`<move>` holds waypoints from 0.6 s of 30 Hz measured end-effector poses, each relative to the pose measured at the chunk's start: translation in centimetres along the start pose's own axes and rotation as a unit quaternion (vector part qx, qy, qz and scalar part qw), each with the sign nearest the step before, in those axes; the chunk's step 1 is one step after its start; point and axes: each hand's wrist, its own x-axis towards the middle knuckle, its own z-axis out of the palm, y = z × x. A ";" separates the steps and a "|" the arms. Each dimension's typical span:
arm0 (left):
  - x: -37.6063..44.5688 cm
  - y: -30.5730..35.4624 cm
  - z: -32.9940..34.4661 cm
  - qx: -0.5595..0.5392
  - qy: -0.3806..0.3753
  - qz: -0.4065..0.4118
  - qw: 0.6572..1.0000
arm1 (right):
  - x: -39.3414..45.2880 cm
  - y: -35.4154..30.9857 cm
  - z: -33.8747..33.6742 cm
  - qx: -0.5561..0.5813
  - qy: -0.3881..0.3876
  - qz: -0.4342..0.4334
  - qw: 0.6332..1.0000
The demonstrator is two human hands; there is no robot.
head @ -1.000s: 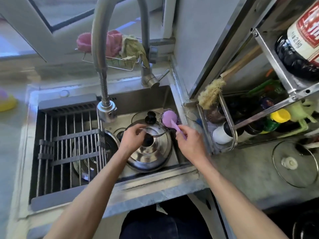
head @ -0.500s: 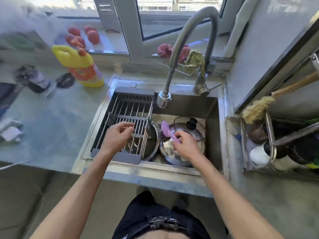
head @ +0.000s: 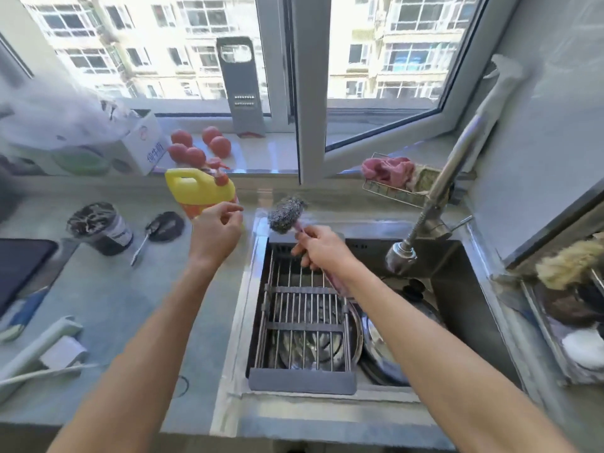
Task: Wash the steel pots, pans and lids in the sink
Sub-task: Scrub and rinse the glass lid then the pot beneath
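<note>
**Scrubber raised over the sink's far rim, bottle at your left fingertips**

Your right hand grips the pink handle of the steel-wool scrubber, its wire head lifted just past your knuckles, above the far rim of the steel sink; your left hand hangs with fingers loosely curled and holding nothing, just in front of the yellow detergent bottle with the red pump, whether touching it you cannot tell from here.

Below your right wrist the grey slatted drying rack spans the sink's left half; one steel pan shows through its bars, and one steel pot lid with a black knob lies under your right forearm, beside the rack's right edge.

Open counter stretches beneath your left forearm; five red tomatoes sit beyond the bottle on the sill.
</note>
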 end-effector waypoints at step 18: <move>13.6 -5.5 -2.1 0.085 -0.124 0.080 0.985 | 15.2 -6.3 9.9 0.055 0.069 0.064 0.994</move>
